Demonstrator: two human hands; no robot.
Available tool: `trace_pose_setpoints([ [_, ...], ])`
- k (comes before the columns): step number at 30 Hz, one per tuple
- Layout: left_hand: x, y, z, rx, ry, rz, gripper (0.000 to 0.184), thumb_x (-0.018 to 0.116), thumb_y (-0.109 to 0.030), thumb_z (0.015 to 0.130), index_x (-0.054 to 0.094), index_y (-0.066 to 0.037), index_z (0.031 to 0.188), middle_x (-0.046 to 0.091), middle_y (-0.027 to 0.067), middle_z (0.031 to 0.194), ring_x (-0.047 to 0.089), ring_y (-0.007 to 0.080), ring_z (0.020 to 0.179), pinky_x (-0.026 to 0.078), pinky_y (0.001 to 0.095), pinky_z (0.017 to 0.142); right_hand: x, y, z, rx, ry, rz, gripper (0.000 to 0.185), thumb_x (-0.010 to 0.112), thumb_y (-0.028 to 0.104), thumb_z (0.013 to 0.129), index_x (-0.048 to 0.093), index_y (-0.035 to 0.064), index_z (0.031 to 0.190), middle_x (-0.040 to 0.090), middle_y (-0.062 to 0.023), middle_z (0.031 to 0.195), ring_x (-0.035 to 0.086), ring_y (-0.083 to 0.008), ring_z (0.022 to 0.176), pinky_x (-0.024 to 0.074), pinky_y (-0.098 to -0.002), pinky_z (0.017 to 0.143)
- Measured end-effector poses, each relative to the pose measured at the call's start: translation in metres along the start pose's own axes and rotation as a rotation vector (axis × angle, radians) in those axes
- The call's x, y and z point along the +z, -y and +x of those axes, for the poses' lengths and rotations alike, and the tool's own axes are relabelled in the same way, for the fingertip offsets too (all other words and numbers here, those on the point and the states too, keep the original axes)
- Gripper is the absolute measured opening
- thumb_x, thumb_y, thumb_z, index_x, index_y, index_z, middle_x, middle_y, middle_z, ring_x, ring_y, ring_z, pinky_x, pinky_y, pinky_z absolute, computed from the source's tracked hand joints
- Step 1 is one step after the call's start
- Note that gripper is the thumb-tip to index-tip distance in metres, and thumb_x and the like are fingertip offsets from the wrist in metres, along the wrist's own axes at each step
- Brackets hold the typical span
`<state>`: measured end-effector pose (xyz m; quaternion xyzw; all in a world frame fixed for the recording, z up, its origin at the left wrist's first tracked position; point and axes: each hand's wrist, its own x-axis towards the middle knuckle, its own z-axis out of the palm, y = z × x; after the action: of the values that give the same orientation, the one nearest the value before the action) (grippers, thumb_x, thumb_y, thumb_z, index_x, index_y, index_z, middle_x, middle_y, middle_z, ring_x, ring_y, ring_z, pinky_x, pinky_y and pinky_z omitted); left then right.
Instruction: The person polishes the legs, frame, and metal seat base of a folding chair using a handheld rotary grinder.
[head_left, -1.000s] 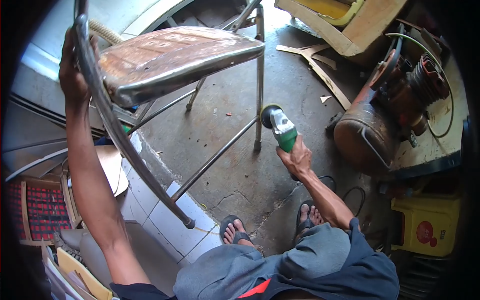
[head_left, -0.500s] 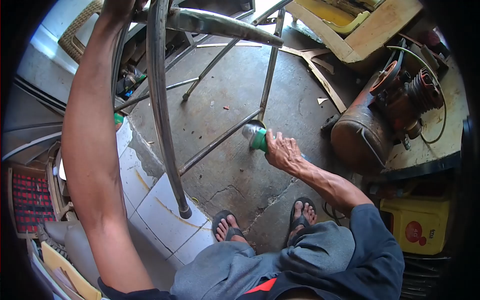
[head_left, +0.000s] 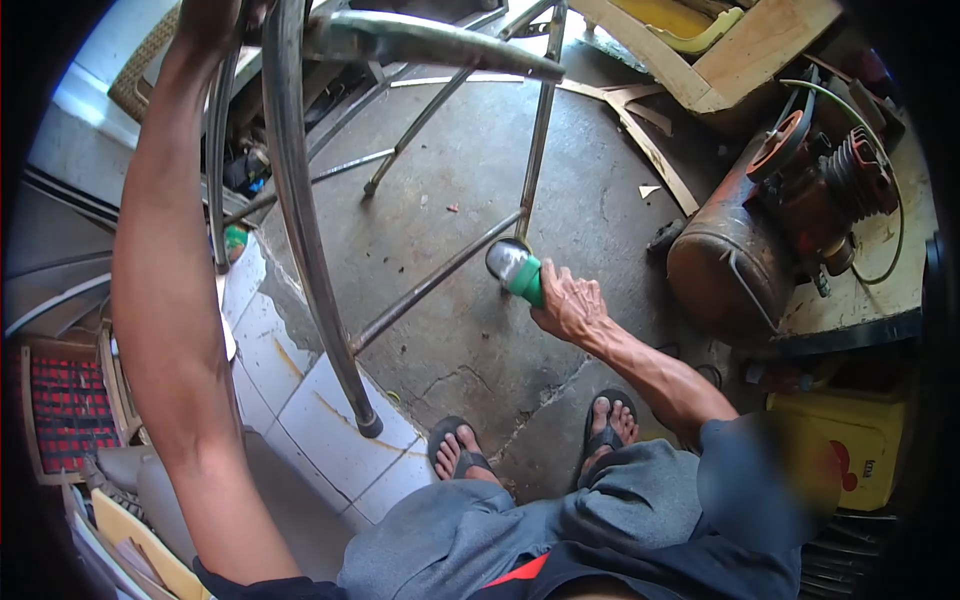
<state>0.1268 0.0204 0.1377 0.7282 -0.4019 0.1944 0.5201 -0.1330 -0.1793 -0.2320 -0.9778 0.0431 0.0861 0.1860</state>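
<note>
In my right hand (head_left: 572, 302) is an angle grinder (head_left: 526, 280) with a green body and a silver head, its fingers closed around the body. The grinder's head is right by the joint where a lower crossbar meets a leg of a bare metal chair frame (head_left: 440, 283). Whether the disc touches the tube I cannot tell. The frame stands tilted in front of me, one leg end over the white tiles. At the top edge my left hand (head_left: 215, 22) is closed on the frame's upper tubing, partly cut off by the picture's edge.
A rusty air compressor (head_left: 725, 265) stands at the right, with a yellow jerrycan (head_left: 845, 455) below it. Wood strips (head_left: 650, 155) lie on the concrete floor. White tiles (head_left: 330, 430) form a strip at left, near a red checked panel (head_left: 70, 410).
The upper part of the chair frame and my left arm have shifted slightly left. The grinder's head has turned a little, showing more of its silver part.
</note>
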Motion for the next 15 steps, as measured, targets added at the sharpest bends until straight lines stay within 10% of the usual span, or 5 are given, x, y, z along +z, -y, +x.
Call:
trace_pose_setpoints([
  [8, -0.028, 0.006, -0.009, -0.023, -0.043, 0.002, 0.05, 0.057, -0.064, 0.096, 0.062, -0.015, 0.086, 0.046, -0.0082, 0.064, 0.041, 0.0027, 0.051, 0.035, 0.0206, 0.045, 0.004, -0.038, 0.006, -0.141, -0.052, -0.075, 0.071, 0.073, 0.021, 0.08, 0.04, -0.0039, 0.138, 0.063, -0.0257, 0.094, 0.07, -0.041, 0.073, 0.0557, -0.0499, 0.06],
  [11, -0.04, 0.005, -0.018, -0.132, -0.129, -0.157, 0.057, 0.063, -0.06, 0.094, 0.067, -0.009, 0.118, 0.05, -0.0079, 0.068, 0.042, 0.0036, 0.05, 0.036, 0.0185, 0.044, 0.006, -0.057, 0.004, -0.268, -0.079, -0.18, 0.071, 0.076, 0.022, 0.079, 0.041, -0.0007, 0.136, 0.063, -0.0232, 0.097, 0.07, -0.0412, 0.078, 0.0558, -0.0504, 0.067],
  [13, -0.064, 0.01, -0.028, 0.027, 0.034, 0.025, 0.042, 0.049, -0.035, 0.104, 0.059, -0.004, 0.131, 0.058, 0.0012, 0.079, 0.052, 0.007, 0.059, 0.047, 0.0205, 0.052, 0.01, -0.063, 0.006, -0.237, -0.123, -0.13, 0.07, 0.076, 0.022, 0.078, 0.042, 0.0008, 0.136, 0.063, -0.0221, 0.098, 0.07, -0.0409, 0.081, 0.0553, -0.0508, 0.07],
  [15, -0.061, 0.003, -0.041, -0.124, -0.073, -0.031, 0.049, 0.038, -0.041, 0.109, 0.061, 0.0, 0.124, 0.053, 0.0016, 0.074, 0.051, 0.0067, 0.056, 0.047, 0.02, 0.05, 0.014, -0.07, 0.003, -0.201, -0.162, -0.071, 0.069, 0.077, 0.024, 0.078, 0.043, 0.0041, 0.135, 0.063, -0.0197, 0.1, 0.069, -0.039, 0.083, 0.0541, -0.0519, 0.073],
])
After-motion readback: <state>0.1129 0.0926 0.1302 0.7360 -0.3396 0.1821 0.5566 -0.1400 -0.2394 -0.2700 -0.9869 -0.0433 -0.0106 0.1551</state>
